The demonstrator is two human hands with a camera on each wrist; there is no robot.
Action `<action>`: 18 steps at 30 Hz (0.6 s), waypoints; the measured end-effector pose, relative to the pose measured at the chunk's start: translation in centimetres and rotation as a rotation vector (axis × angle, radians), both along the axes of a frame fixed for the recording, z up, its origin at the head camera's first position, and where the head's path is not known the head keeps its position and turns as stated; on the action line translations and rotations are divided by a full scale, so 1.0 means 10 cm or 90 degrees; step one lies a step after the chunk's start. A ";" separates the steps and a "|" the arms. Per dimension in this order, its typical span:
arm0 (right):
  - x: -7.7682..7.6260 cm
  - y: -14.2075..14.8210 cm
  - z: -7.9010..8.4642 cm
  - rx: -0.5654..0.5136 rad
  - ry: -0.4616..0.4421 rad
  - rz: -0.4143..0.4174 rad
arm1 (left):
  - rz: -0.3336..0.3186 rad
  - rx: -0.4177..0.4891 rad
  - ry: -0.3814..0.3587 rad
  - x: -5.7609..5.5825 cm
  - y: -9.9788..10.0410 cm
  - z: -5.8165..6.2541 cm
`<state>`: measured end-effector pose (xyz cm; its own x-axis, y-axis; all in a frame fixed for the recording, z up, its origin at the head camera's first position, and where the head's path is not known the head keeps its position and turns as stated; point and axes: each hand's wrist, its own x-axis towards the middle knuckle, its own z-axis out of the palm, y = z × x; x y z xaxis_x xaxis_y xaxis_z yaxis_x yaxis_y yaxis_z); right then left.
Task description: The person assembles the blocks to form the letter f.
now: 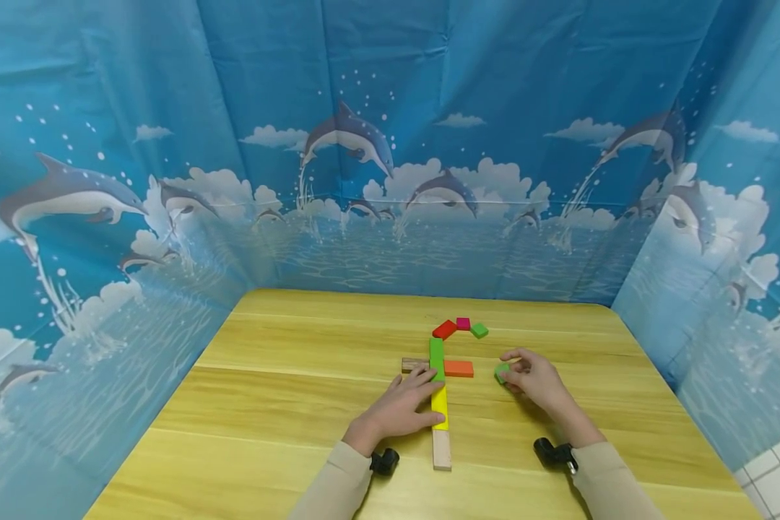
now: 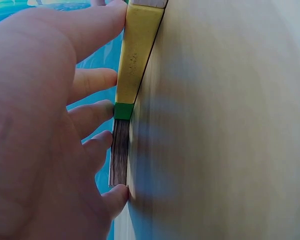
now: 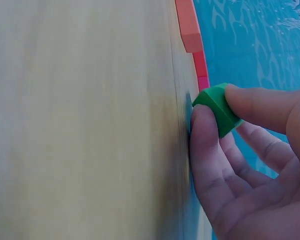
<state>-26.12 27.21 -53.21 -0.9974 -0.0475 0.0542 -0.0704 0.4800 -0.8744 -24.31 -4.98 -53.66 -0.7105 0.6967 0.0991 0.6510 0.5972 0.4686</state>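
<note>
My right hand [image 1: 538, 381] pinches a small green block [image 3: 217, 110] between thumb and finger, close over the tabletop. With its fingers spread, my left hand [image 1: 399, 404] rests along a column of blocks, its fingertips at the yellow block [image 1: 440, 408] and the long green block [image 1: 436, 349]. A pale wooden block [image 1: 441, 451] forms the near end. To the column's left sticks out a dark brown block [image 1: 413, 365], to its right an orange block [image 1: 459, 369]. From the far end curve a red block [image 1: 445, 330], a magenta block [image 1: 463, 323] and another green block [image 1: 479, 330].
All the blocks lie on a yellow wood-grain table [image 1: 266, 404]. Behind and beside it hangs a blue curtain [image 1: 390, 253] printed with dolphins. Each wrist bears a small black camera, with the right-hand camera [image 1: 552, 453] low over the table.
</note>
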 end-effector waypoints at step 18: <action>-0.43 0.04 0.01 0.104 0.017 -0.042 | 0.004 -0.011 0.000 -0.01 0.01 0.00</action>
